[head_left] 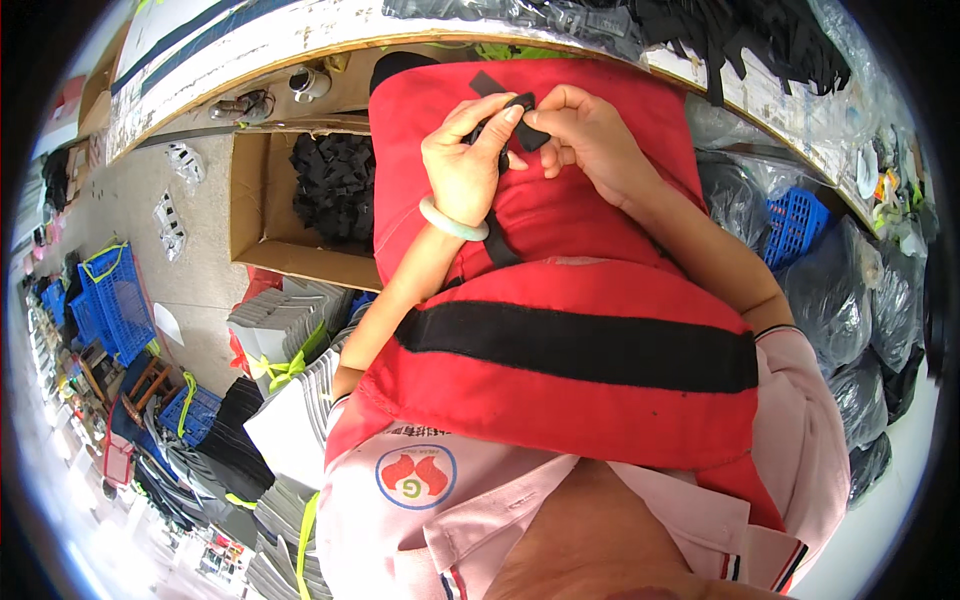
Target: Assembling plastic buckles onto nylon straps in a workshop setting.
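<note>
My left hand (466, 165), with a pale bangle (452, 219) on its wrist, grips a short black fabric strip (534, 136) between thumb and fingers. One flat end of black strip sticks out beyond the knuckles. My right hand (592, 138) pinches the strip from the other side, thumb and forefinger together, the other fingers curled. Both hands are close together above the red apron (600, 225) over my lap. A longer black band (498, 243) lies on the apron below my left wrist; whether it joins the held strip I cannot tell.
A cardboard box (262, 195) of small black pieces (335, 185) stands left of my lap. A worktable (190, 95) curves across the far side, black strips (745, 40) hanging off its edge. Blue baskets (118, 300) and grey stacks (280, 320) are at left; dark plastic bags (830, 285) fill the right.
</note>
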`<move>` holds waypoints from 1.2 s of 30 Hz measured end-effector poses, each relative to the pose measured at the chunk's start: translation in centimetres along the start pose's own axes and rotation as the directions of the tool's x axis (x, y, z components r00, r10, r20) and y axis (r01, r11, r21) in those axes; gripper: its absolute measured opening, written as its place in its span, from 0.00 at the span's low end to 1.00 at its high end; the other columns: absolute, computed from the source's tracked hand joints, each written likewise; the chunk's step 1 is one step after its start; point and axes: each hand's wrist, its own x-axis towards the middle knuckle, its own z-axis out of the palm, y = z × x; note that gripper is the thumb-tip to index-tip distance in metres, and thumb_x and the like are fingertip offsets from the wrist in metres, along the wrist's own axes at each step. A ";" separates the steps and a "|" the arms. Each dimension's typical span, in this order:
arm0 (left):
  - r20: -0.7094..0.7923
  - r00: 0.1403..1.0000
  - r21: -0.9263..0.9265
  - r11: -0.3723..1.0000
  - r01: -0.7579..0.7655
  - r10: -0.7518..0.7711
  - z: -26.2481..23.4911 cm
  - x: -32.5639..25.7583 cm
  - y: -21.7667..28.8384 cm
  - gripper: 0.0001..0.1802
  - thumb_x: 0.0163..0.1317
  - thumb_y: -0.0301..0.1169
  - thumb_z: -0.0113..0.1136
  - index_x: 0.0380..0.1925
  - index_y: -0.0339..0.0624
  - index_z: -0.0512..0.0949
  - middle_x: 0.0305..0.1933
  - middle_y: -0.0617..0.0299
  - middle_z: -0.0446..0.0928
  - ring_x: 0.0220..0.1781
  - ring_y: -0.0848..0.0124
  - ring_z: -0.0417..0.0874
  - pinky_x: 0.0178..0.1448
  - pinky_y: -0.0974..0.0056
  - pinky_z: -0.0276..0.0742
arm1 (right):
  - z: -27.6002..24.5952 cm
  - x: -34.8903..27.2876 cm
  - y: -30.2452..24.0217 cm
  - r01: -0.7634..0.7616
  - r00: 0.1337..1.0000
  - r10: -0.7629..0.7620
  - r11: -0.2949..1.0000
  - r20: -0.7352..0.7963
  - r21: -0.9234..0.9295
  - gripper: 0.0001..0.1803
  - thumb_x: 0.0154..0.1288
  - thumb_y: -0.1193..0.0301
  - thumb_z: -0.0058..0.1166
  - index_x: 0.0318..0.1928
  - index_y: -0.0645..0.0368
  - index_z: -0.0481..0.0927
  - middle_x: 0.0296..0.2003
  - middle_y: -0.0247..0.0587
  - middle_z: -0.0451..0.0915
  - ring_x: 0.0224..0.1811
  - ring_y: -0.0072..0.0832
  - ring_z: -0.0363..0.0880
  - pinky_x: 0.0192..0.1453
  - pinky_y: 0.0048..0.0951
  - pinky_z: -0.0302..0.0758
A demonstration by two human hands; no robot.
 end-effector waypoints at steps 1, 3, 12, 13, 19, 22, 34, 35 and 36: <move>0.000 1.000 -0.010 1.000 -0.017 0.017 0.0 0.0 -0.1 0.09 0.59 0.20 0.63 0.40 0.31 0.82 0.37 0.59 0.78 0.25 0.77 0.78 0.22 0.74 0.79 | -0.1 0.0 0.1 -0.025 1.000 0.026 0.999 0.008 -0.024 0.07 0.67 0.69 0.56 0.35 0.58 0.73 0.28 0.33 0.77 0.22 0.18 0.76 0.25 0.20 0.75; 0.004 0.999 -0.019 0.999 -0.033 0.033 -0.1 0.0 -0.2 0.09 0.59 0.19 0.63 0.40 0.31 0.82 0.37 0.59 0.77 0.25 0.77 0.78 0.22 0.74 0.79 | 0.2 0.0 0.4 -0.023 1.000 0.023 1.000 -0.013 0.007 0.07 0.67 0.69 0.55 0.34 0.58 0.73 0.28 0.33 0.76 0.22 0.18 0.76 0.25 0.20 0.75; 0.014 0.997 -0.002 0.997 -0.071 0.071 -0.2 0.1 -0.9 0.09 0.59 0.18 0.62 0.41 0.31 0.82 0.41 0.57 0.78 0.29 0.75 0.80 0.23 0.74 0.80 | -0.4 0.9 1.5 -0.003 1.000 0.002 0.987 0.007 0.160 0.09 0.66 0.68 0.56 0.36 0.61 0.73 0.28 0.38 0.77 0.25 0.22 0.79 0.28 0.24 0.80; 0.001 0.999 -0.030 0.998 -0.054 0.054 -0.4 0.2 -1.0 0.09 0.59 0.18 0.62 0.41 0.31 0.82 0.42 0.56 0.78 0.29 0.75 0.80 0.24 0.74 0.80 | -0.3 0.9 1.6 0.003 1.000 -0.005 0.992 0.015 0.128 0.09 0.67 0.68 0.55 0.37 0.62 0.73 0.29 0.39 0.77 0.27 0.23 0.80 0.31 0.25 0.81; 0.080 0.993 0.029 0.996 -0.086 0.084 -1.2 0.4 -0.6 0.09 0.59 0.16 0.61 0.40 0.31 0.83 0.41 0.56 0.79 0.29 0.74 0.80 0.25 0.73 0.80 | 0.4 0.3 0.9 0.213 0.977 -0.214 0.975 -0.001 0.054 0.14 0.72 0.67 0.49 0.49 0.67 0.72 0.36 0.42 0.76 0.36 0.28 0.82 0.40 0.27 0.82; 0.156 0.986 0.091 0.993 -0.073 0.058 -1.7 0.0 -0.1 0.09 0.57 0.15 0.62 0.39 0.32 0.83 0.41 0.57 0.79 0.28 0.75 0.80 0.26 0.74 0.79 | -2.1 1.0 -0.1 0.025 0.989 -0.026 1.000 0.148 0.009 0.15 0.70 0.64 0.52 0.47 0.64 0.76 0.32 0.37 0.76 0.33 0.23 0.81 0.38 0.22 0.81; 0.431 0.895 0.163 0.985 0.049 -0.115 -3.2 -1.4 1.4 0.08 0.58 0.16 0.61 0.38 0.33 0.84 0.36 0.62 0.75 0.27 0.77 0.78 0.26 0.76 0.76 | -1.7 1.7 -1.0 0.372 0.915 -0.286 0.869 0.283 -0.326 0.09 0.66 0.72 0.57 0.41 0.65 0.81 0.42 0.37 0.81 0.45 0.20 0.79 0.54 0.22 0.74; 0.465 0.872 0.181 0.981 0.076 -0.153 -3.3 -1.3 1.5 0.08 0.58 0.16 0.61 0.38 0.34 0.84 0.36 0.62 0.74 0.27 0.77 0.78 0.26 0.76 0.76 | -1.7 1.7 -0.9 0.356 0.918 -0.256 0.870 0.304 -0.341 0.08 0.66 0.73 0.57 0.41 0.65 0.81 0.43 0.37 0.80 0.45 0.18 0.78 0.53 0.21 0.74; 0.461 0.874 0.177 0.981 0.076 -0.151 -3.2 -1.2 1.5 0.08 0.58 0.16 0.61 0.38 0.34 0.84 0.36 0.62 0.74 0.27 0.77 0.78 0.26 0.76 0.76 | -1.8 1.6 -0.8 0.339 0.919 -0.226 0.870 0.322 -0.358 0.07 0.66 0.74 0.56 0.42 0.65 0.81 0.44 0.36 0.80 0.44 0.15 0.77 0.52 0.21 0.74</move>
